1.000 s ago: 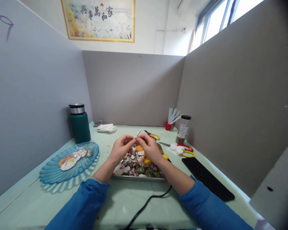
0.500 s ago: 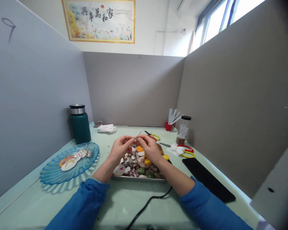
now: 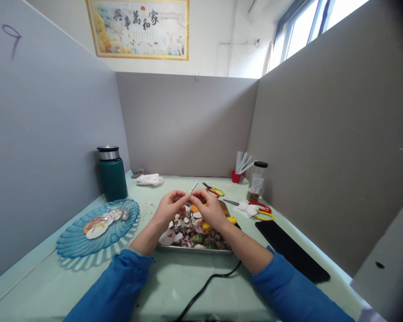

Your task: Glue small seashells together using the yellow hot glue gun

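2 hands (image 3: 169, 208) (image 3: 208, 209) angle inward, pinching a tiny piece (image 3: 190, 195) above the shell tray (image 3: 195, 251).

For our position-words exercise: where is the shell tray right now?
In the head view, the shell tray is at lower centre, right of the blue plate, partly beneath the left hand and right hand.

The bottle (image 3: 112, 180) stands behind the plate (image 3: 74, 247), left of the tray (image 3: 195, 251) holding shells (image 3: 198, 239).
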